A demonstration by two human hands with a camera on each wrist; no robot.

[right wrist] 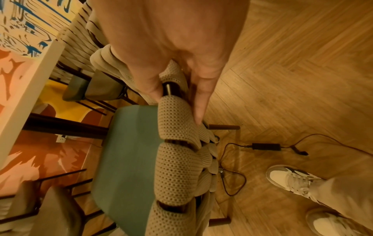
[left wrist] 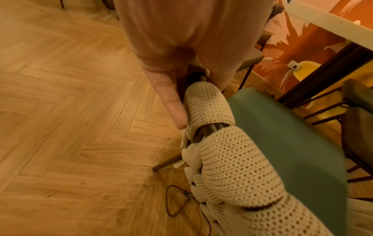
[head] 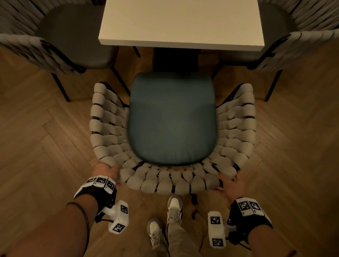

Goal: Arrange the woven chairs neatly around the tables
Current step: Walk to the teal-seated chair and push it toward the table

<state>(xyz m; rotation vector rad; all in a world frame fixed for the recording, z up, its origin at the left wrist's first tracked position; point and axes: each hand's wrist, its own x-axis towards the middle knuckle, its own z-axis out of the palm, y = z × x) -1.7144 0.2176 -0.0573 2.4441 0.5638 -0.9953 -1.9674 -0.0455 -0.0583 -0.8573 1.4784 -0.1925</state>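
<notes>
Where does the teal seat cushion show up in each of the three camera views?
Head: teal seat cushion at centre, just below the white table.
Left wrist: right of centre, beside the woven backrest.
Right wrist: lower centre-left.
Shared landmark: the woven backrest rim, gripped by the left hand and right hand.

Both hands gripped, arms extended forward.
Left hand point(head: 106, 170) and right hand point(head: 230, 184) curled, thumbs outside, wrists level.
</notes>
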